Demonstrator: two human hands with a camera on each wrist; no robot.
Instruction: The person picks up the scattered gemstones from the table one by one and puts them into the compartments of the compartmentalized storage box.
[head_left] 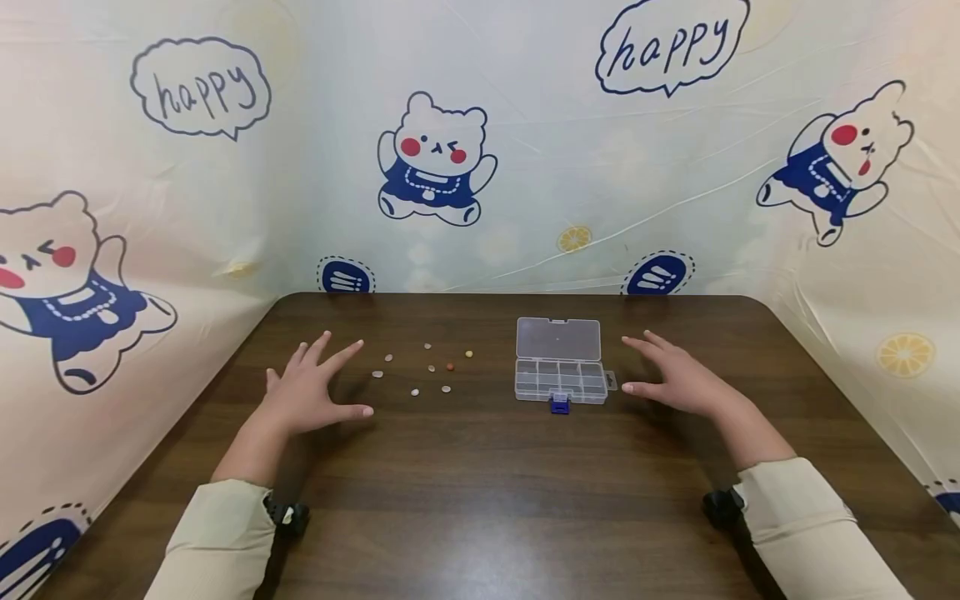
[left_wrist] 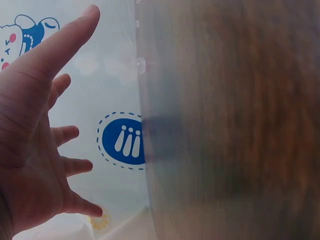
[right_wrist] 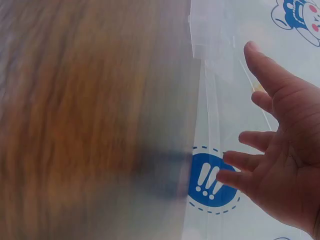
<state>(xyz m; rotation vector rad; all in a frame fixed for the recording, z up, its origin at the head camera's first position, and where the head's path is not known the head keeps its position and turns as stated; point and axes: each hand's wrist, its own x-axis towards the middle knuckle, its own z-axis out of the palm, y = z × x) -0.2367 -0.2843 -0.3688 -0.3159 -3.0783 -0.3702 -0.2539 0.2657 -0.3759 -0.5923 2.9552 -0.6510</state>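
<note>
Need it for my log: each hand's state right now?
Left hand: open, holding nothing, near small roundish white, yellow and red pieces.
Right hand: open, holding nothing, beside the clear rectangular plastic box.

Shows six pale round pieces [head_left: 415, 392], one reddish round piece [head_left: 450, 367] and one yellow round piece [head_left: 468, 354]. Includes one clear plastic box [head_left: 558, 341], one brown wood-grain table [head_left: 480, 475] and two bare hands [head_left: 303, 398] [head_left: 684, 381].

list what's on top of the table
On the table: an open box with a blue latch, and eight small pieces scattered left of it. The left hand, right hand and sleeves cover patches of the table; anything under those cannot be seen.
</note>
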